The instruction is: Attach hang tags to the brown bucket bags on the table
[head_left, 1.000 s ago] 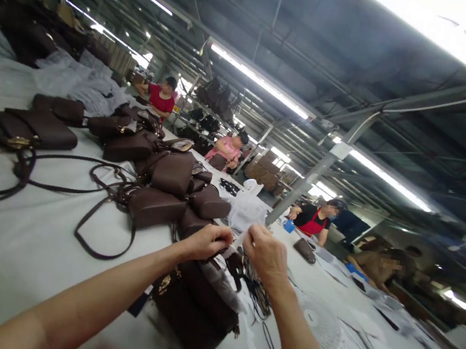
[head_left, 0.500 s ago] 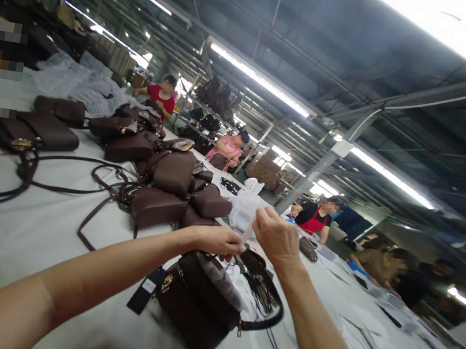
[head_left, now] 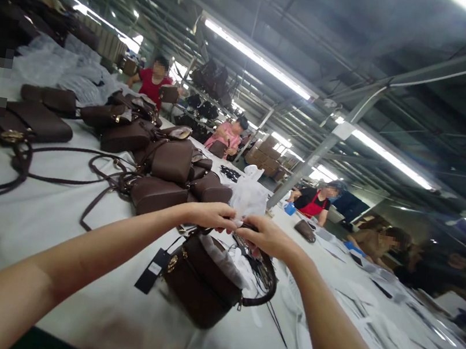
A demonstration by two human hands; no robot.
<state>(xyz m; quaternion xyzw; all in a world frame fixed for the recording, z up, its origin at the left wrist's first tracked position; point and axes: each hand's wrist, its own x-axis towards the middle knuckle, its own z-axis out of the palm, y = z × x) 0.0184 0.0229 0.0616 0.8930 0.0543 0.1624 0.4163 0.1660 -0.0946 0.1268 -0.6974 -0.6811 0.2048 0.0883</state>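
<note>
My left hand [head_left: 214, 216] and my right hand [head_left: 269, 238] meet above a dark brown handbag [head_left: 203, 284]. Their closed fingers pinch a small white strip [head_left: 238, 222], mostly hidden by the fingertips, at the top of the bag's handle [head_left: 265, 296]. The bag stands slightly tilted on the white table, its top open with grey-white stuffing [head_left: 224, 262] showing. Gold hardware [head_left: 173, 263] is on its front, and a black hang tag [head_left: 152, 270] lies beside it on the left.
Several brown bags [head_left: 171, 159] with long straps are heaped at the back left. Clear plastic wrapping [head_left: 56, 66] lies beyond them. A white plastic bag [head_left: 250, 194] stands behind my hands. Black cords and a brown pouch [head_left: 306, 230] are on the right; co-workers stand around the table.
My right hand has come down and turned flatter, close beside my left hand. The white strip, earlier stretched upright between the hands, is now mostly covered by fingers at the handle.
</note>
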